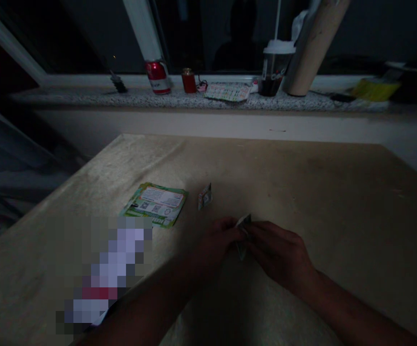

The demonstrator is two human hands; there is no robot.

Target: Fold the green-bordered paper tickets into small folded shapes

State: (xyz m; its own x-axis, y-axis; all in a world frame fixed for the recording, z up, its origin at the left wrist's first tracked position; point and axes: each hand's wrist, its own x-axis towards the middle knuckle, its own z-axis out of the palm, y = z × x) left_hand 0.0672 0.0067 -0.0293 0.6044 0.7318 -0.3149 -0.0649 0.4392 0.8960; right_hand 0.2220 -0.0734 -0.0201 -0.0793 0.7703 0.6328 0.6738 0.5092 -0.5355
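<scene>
Both my hands meet over the table (324, 192), fingers closed on one small folded piece of printed paper (243, 222). My left hand (226, 235) pinches it from the left. From the right, the fingers of my right hand (278, 247) press against it. A pointed lower tip of the paper shows between the hands; the rest is hidden by fingers and dim light. Just beyond my left hand, a second small folded paper piece (205, 197) sits on the table. Left of it lies a stack of green printed paper sheets (157, 204) with text and square codes.
A pixelated patch (109, 269) covers an object by my left forearm. Along the granite windowsill (132, 100) stand a red can (157, 78), a small red jar (189, 81), a blister pack (227, 92), a lidded cup with straw (274, 69) and a cardboard tube (311, 53).
</scene>
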